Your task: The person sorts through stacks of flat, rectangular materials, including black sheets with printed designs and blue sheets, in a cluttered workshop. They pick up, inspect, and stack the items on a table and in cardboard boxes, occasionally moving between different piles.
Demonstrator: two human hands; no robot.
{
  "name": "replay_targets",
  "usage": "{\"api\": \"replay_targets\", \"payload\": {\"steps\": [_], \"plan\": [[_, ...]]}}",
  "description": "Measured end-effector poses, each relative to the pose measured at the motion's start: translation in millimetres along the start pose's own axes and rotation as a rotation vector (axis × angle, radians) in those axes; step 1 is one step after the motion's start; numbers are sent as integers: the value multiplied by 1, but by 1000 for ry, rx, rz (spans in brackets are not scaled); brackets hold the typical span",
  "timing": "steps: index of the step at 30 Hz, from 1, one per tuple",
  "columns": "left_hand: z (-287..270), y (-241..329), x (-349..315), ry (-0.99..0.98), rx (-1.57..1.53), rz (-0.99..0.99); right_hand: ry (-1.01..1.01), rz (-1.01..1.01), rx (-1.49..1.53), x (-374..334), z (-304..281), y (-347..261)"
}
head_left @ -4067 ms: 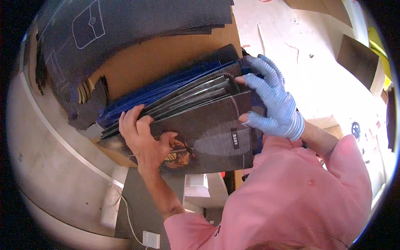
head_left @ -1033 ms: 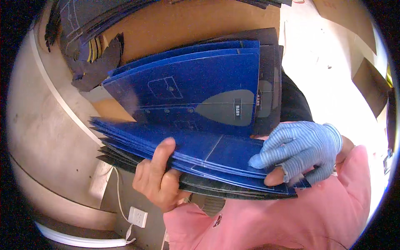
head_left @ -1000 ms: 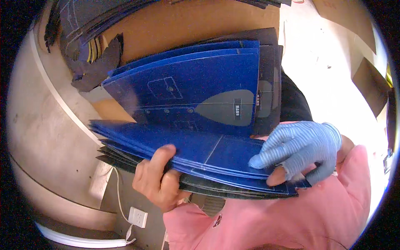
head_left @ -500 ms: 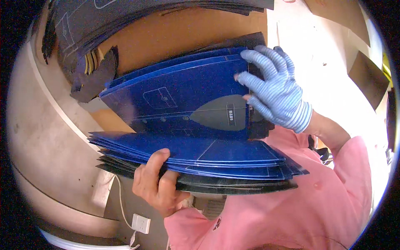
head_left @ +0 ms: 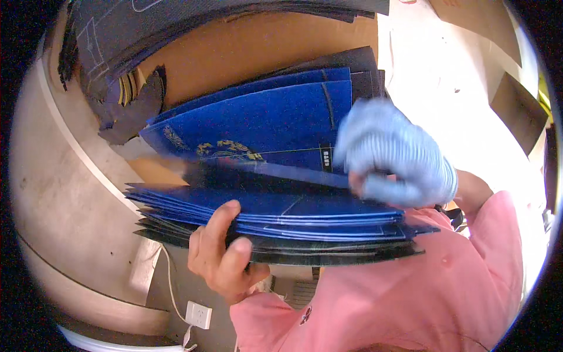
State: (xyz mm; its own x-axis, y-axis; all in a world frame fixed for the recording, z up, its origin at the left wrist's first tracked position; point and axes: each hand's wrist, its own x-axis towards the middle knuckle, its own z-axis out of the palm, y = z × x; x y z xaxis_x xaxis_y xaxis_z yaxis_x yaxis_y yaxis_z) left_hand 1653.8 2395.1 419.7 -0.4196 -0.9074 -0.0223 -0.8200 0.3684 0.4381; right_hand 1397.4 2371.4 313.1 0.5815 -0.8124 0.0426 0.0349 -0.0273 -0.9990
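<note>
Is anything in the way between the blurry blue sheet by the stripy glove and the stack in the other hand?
Nothing that I can see. The blue sheet at the gloved right hand is just beyond the stack in the left hand, and nothing else shows between them. Blur makes the sheet's lower part unclear.

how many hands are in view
2: bare left hand, gripping a bundle of flat blue and black sheets; right hand in a striped pale-blue glove, at the right end of a blue sheet.
</note>
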Motion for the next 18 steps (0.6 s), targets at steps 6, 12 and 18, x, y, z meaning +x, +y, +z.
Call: {"api": "replay_targets", "payload": {"steps": [6, 12, 18], "plan": [[-6, 5, 14, -151, 187, -35, -167, 26, 630, -21, 21, -3], [-12, 3, 19, -360, 224, 30, -91, 104, 532, -26, 17, 5], [-14, 6, 16, -335, 214, 25, 391, 706, 109, -39, 31, 28]]}}
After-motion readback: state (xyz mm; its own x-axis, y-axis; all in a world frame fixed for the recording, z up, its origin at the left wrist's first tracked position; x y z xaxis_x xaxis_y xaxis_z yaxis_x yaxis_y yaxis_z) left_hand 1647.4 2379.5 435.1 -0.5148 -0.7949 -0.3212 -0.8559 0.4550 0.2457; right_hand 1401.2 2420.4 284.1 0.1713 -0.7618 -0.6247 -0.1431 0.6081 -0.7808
